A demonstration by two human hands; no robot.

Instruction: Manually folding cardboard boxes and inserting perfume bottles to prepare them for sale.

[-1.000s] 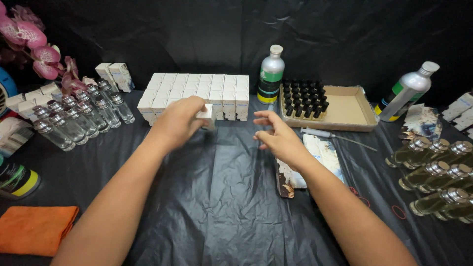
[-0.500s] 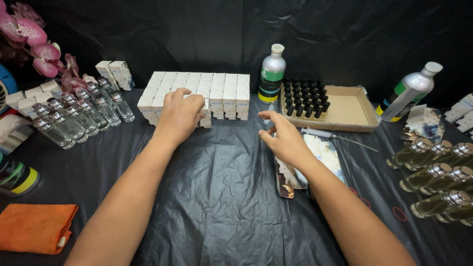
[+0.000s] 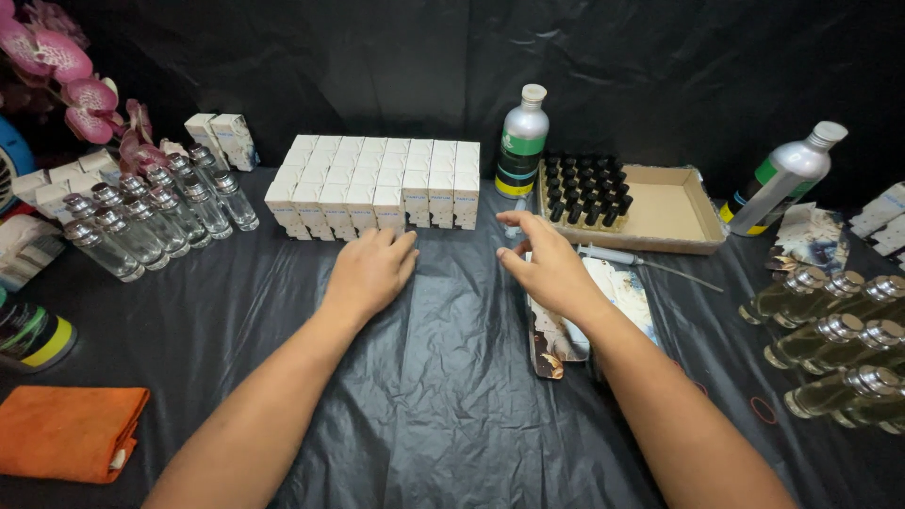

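Observation:
A block of small white boxes stands in rows at the back middle of the black-covered table. My left hand lies flat and empty on the cover just in front of the front row, fingers pointing at the boxes. My right hand hovers to the right with fingers apart, holding nothing, above a stack of flat printed box blanks. A thin syringe lies just past its fingertips.
Empty clear glass bottles stand at the left, filled yellowish bottles lie at the right. A cardboard tray holds black caps. Two silver bottles, an orange cloth and pink flowers border the table.
My left hand set a white box into the front row of the block, let go and drew back onto the cover. My right hand drifted slightly right and stayed empty.

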